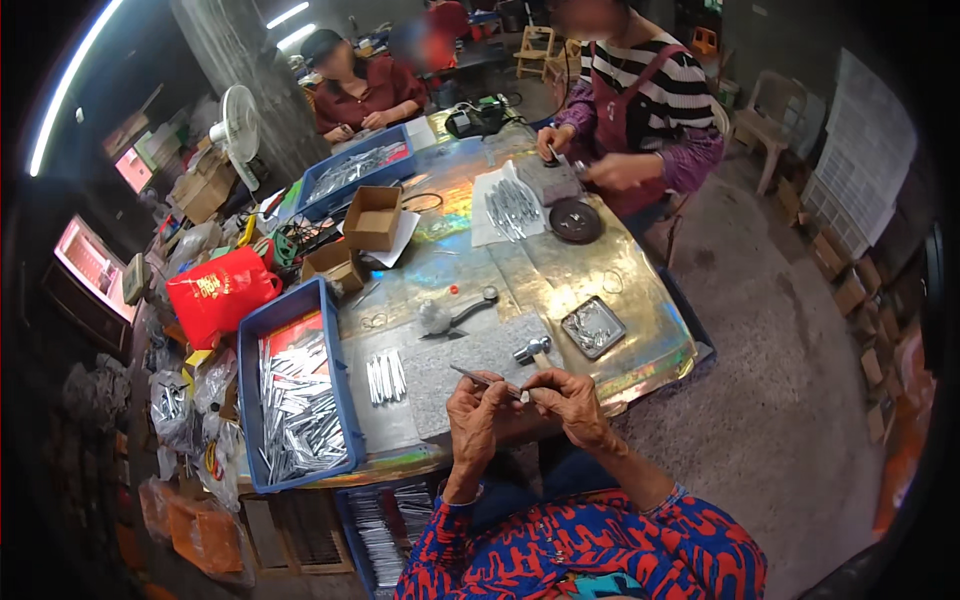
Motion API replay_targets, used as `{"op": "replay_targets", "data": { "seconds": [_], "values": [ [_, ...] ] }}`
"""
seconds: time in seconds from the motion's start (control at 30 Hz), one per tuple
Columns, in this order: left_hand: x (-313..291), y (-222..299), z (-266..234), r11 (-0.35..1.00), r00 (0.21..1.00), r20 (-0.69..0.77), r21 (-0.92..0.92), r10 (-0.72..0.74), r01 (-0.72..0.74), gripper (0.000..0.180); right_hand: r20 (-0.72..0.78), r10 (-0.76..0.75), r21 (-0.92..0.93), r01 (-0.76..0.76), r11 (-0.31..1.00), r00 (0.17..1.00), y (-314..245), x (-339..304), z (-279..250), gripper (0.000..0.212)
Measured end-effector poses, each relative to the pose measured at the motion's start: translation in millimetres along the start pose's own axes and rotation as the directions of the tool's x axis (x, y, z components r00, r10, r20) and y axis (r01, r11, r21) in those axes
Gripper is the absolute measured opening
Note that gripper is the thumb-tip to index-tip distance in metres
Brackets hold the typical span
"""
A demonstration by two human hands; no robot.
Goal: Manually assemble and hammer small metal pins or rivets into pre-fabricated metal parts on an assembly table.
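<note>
Above the near table edge, my left hand (472, 415) is closed on a slender, dark-looking metal strip (474, 374) that sticks out to the upper left. Its other end reaches toward my right hand (570, 405), whose fingertips pinch a small pale piece (524, 396) at that end. What the pale piece is, I cannot make out. Just beyond the hands lies a hammer (530, 348) with a metal head, on a grey slab (455, 398). A square metal tray (622, 330) of small metal parts stands to the right. Several silver strips (386, 378) lie in a row at left.
A blue crate (350, 420) heaped with silver strips stands at left. A curved dark tool (470, 308) and a clear bag (433, 318) lie mid-table. Beyond are open cardboard boxes (372, 217) and a dark round dish (575, 221). Two people work across the table.
</note>
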State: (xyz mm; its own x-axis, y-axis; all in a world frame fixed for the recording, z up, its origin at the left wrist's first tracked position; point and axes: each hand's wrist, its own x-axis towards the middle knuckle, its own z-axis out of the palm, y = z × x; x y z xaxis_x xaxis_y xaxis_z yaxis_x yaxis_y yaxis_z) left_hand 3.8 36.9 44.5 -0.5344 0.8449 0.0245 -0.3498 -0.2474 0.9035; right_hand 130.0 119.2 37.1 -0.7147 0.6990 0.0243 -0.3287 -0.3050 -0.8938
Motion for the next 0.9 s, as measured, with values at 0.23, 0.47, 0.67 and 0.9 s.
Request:
{"op": "replay_targets", "data": {
  "seconds": [0.23, 0.47, 0.67, 0.9],
  "values": [
    [-4.0, -7.3, 1.9, 0.993, 0.998, -0.011, -0.106, -0.06, 0.059, 0.016, -0.008, 0.0, 0.008, 0.0, 1.0, 1.0, -4.6, -3.0, 6.6, 0.017],
    [3.6, -7.5, -4.0, 0.986, 0.993, -0.074, -0.146, -0.088, 0.077, 0.015, -0.085, 0.031, -0.082, -0.038, 0.996, 0.996, 8.3, 6.1, 3.0, 0.013],
    [13.7, -18.1, -21.6, 0.972, 0.992, -0.101, -0.232, -0.07, 0.045, 0.016, -0.039, -0.036, -0.028, 0.035, 0.999, 0.999, 27.6, 16.2, 7.3, 0.016],
    [8.4, -29.3, -35.8, 0.937, 0.988, -0.076, -0.334, -0.133, 0.101, 0.013, -0.024, -0.067, -0.059, 0.066, 0.996, 0.997, 35.6, 16.6, 19.6, 0.014]
  ]
}}
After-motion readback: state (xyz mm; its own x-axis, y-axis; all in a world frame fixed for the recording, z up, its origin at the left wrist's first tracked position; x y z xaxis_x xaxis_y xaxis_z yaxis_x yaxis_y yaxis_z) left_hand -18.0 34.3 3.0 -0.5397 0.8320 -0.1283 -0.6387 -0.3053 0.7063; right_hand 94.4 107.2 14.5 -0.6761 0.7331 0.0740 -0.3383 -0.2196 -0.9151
